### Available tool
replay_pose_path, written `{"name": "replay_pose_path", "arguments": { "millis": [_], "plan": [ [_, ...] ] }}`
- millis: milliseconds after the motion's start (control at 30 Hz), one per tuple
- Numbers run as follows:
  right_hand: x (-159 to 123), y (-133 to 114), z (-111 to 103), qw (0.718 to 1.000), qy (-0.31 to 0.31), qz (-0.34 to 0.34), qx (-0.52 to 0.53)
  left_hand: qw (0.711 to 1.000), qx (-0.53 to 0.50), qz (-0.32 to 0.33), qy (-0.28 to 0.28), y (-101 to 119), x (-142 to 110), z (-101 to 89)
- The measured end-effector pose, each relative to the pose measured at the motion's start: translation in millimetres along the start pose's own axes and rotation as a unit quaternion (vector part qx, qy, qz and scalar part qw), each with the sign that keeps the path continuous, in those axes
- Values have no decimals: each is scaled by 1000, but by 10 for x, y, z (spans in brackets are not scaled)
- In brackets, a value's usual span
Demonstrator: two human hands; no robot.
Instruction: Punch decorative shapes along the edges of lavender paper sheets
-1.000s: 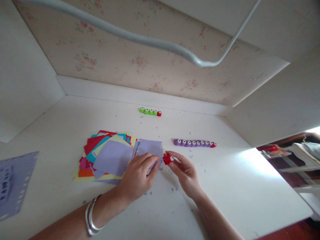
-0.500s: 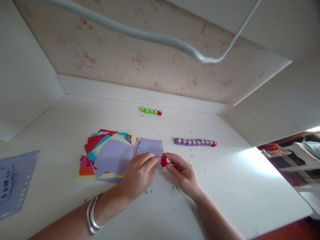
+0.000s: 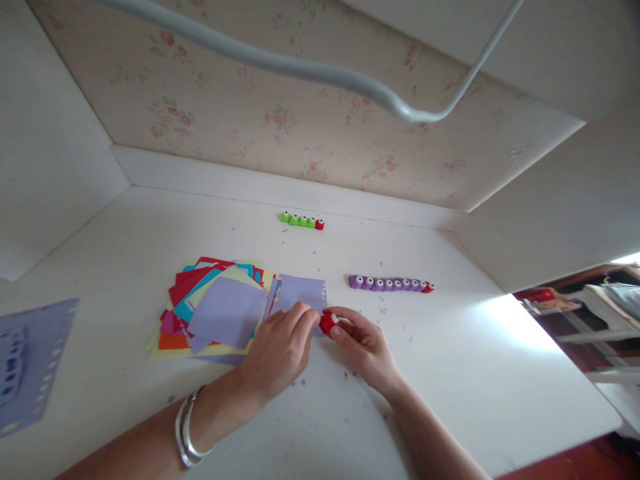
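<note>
Between the fingers of my right hand point(image 3: 367, 347) is a small red paper punch point(image 3: 329, 323) with a white button on top. It sits beside the hole-lined right edge of a purple paper sheet point(image 3: 303, 290). My left hand point(image 3: 280, 343) is closed, its fingertips pinched at the punch's left side, over the sheet. What they pinch is hidden. To the left lies a fanned pile of coloured paper point(image 3: 227, 310), a purple piece on top.
A row of purple punches point(image 3: 387, 284) ending in a red one lies at the right. Farther back is a row of green punches point(image 3: 299, 221) with a red end. A punched purple sheet point(image 3: 37, 360) lies far left. Purple paper bits dot the white desk point(image 3: 450, 373).
The red punch has tilted and shifted slightly left in my right hand. My left fingers have lifted and drawn back a little. The sheet and the punch rows stay put.
</note>
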State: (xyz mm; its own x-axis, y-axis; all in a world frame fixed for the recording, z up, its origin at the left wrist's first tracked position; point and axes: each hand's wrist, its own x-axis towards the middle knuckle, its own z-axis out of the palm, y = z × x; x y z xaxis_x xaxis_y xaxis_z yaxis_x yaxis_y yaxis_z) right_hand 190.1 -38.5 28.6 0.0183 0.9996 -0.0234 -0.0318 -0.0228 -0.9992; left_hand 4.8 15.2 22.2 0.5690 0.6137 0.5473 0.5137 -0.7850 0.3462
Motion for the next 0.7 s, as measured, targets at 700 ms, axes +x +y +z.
{"name": "replay_pose_path", "arguments": {
  "millis": [700],
  "plan": [
    [31, -52, -69, 990, 58, 59, 118, 993, -102, -16, -53, 55, 13, -100]
  ]
}}
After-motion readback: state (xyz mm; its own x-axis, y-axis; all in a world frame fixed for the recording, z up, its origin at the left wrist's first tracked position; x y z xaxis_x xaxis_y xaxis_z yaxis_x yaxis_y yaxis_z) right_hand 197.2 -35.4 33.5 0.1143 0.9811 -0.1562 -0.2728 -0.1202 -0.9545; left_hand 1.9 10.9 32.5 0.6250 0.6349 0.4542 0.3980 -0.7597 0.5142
